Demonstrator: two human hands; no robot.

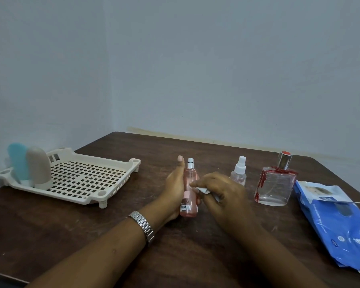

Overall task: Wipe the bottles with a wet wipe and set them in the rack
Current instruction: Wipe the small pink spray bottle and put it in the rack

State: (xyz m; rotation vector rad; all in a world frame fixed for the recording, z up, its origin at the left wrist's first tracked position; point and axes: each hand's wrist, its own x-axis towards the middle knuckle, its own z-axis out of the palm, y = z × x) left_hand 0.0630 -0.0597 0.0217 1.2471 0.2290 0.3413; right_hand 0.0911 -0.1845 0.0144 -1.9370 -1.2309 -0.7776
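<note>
— Start close in. What are the hands doing?

— Nearest me there's a silver metal link watch (142, 224) on the left wrist. Just past it, the left hand (175, 188) has its grip wrapped round a slim pink plastic spray bottle (188, 197), thumb up beside the silver nozzle. The bottle leans over the dark brown wooden bench (87, 229); I can't tell whether its base touches. The right hand (222, 196) has its grip pinched on a small folded white wet wipe (204, 191), pressing it against the bottle's side about halfway up.

— So, mid-wipe?

— That's my reading. The wipe sits on the middle of the body. Whether the neck or base have been covered, I can't say.

— And off to the side?

— On the right, lying flat, is a blue plastic pack of wet wipes (337, 223) with its flap peeled open. Beyond the hands a small clear plastic spray bottle with a white pump (239, 173) stands upright. Near it, further right, is a square clear glass perfume bottle with red trim and a chrome cap (275, 187). Both are on the bench, well apart from the rack.

— The rack?

— Far left, a cream plastic slotted rack (81, 179). At its left end stand a pale blue container (17, 163) and a beige container (39, 167), side by side, both rounded.

— How far along, then?

— About the middle, I'd judge. Two look done and one is in hand. Two on the bench want wiping and racking.
</note>
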